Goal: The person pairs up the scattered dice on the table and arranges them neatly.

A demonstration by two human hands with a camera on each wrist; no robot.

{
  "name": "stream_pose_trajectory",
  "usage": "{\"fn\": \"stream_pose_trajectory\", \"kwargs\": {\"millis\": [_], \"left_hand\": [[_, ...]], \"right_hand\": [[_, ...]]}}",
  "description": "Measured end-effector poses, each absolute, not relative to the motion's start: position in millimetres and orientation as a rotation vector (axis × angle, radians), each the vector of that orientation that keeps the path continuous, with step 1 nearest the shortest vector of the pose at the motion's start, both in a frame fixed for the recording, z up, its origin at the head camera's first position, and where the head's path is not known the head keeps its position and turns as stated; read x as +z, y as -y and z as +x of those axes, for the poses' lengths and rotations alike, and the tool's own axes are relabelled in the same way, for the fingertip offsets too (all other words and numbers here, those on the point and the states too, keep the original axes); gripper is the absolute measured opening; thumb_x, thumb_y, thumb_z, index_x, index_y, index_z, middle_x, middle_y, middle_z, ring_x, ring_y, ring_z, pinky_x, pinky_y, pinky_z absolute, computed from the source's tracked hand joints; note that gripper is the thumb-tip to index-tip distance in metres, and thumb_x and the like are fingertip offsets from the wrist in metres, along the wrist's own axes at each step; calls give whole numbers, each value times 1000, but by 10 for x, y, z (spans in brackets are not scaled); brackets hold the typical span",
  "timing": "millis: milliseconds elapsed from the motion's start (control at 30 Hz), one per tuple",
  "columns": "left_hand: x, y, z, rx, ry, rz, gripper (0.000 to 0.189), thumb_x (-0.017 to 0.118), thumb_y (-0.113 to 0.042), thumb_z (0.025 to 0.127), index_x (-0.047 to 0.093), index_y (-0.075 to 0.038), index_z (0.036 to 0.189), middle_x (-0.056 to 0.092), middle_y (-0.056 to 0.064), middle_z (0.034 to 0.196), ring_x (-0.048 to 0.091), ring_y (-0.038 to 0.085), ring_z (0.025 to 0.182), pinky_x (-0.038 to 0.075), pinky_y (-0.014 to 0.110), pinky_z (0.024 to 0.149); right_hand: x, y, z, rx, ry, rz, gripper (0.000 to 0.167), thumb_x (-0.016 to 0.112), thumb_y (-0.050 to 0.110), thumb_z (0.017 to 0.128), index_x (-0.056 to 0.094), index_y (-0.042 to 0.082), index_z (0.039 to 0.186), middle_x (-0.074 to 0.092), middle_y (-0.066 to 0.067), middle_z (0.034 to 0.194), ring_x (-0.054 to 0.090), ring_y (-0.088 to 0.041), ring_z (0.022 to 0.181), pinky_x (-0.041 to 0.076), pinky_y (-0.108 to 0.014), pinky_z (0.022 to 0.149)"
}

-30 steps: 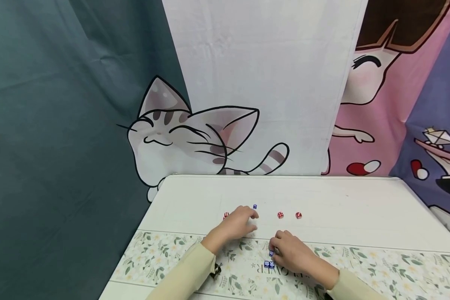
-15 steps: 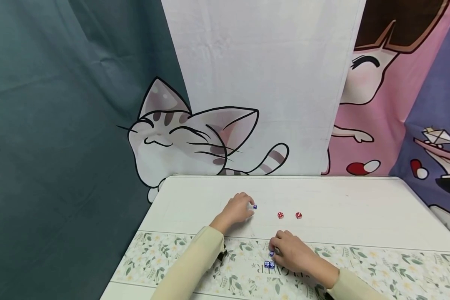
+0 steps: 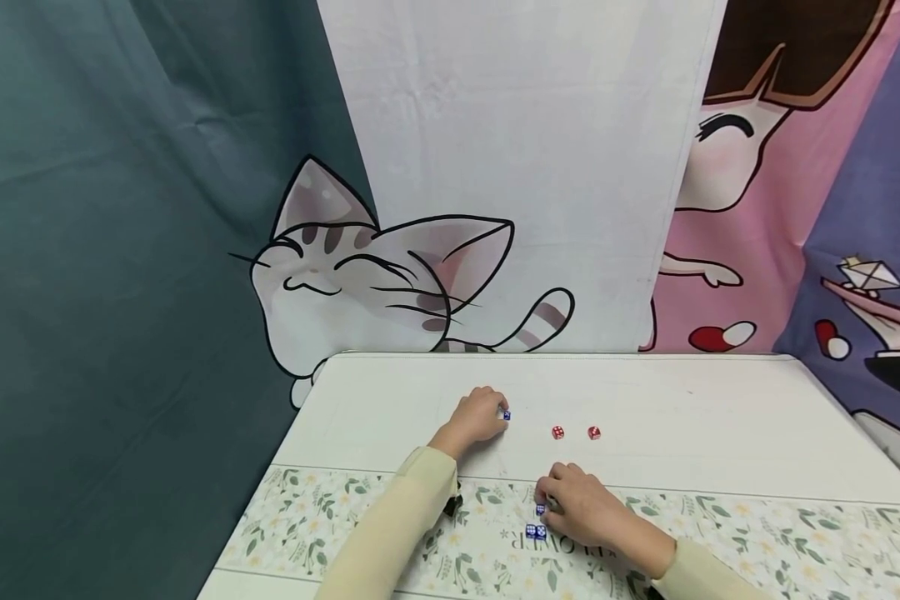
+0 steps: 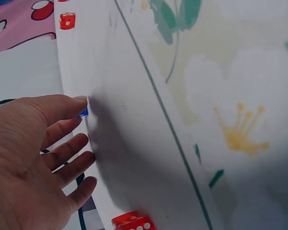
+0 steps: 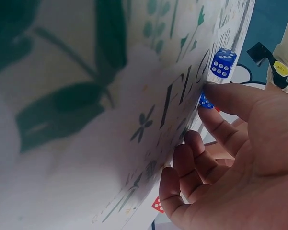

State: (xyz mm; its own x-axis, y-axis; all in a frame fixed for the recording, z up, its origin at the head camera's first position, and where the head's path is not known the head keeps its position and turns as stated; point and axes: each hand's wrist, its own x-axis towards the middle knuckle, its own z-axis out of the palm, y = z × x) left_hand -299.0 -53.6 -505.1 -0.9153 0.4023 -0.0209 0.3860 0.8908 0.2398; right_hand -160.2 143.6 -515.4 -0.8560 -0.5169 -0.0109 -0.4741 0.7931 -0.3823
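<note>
My left hand reaches over the white part of the table, thumb and index finger pinching a small blue die. In the left wrist view only a sliver of that blue die shows between thumb and fingertip; the other fingers are spread and loosely bent. My right hand pinches another blue die on the flowered strip, its remaining fingers curled. Just nearer the person, two blue dice sit side by side. The right wrist view shows the held blue die partly covered by the thumb.
Two red dice lie apart on the white area, right of my left hand. Red dice also show at the left wrist view's bottom edge, hidden in the head view. A cartoon curtain hangs behind the table.
My left hand has moved away from the person, past the red dice, to the far blue die, and its thumb and index finger have closed on it. My right hand has stayed put.
</note>
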Motion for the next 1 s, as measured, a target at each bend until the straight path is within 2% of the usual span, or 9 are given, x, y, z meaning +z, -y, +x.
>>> {"fn": "stream_pose_trajectory", "kwargs": {"millis": [267,533,1000], "left_hand": [[-5107,524,-3023,344,-3014,626,13,75,-29,90,72,-20,100,62,-1,112,54,20,106,47,39,89],[-5132,537,-3011,361,-3021,614,10,75,-29,90,72,-21,93,62,-2,109,53,19,104,47,38,89],[-5102,546,-2760,315,-2993,711,11,74,-31,92,72,-21,96,62,-2,110,53,18,104,48,36,88]], "right_hand": [[-5156,-1444,-1598,-596,-2857,-818,16,76,25,89,61,26,92,45,10,90,36,-11,79,32,-31,66],[-5155,-1450,-1611,-586,-2851,-812,16,77,25,88,61,27,92,45,10,91,37,-11,80,32,-32,66],[-5167,-1464,-1597,-600,-2859,-833,16,77,24,88,61,26,92,45,9,90,36,-11,79,32,-31,66]]}}
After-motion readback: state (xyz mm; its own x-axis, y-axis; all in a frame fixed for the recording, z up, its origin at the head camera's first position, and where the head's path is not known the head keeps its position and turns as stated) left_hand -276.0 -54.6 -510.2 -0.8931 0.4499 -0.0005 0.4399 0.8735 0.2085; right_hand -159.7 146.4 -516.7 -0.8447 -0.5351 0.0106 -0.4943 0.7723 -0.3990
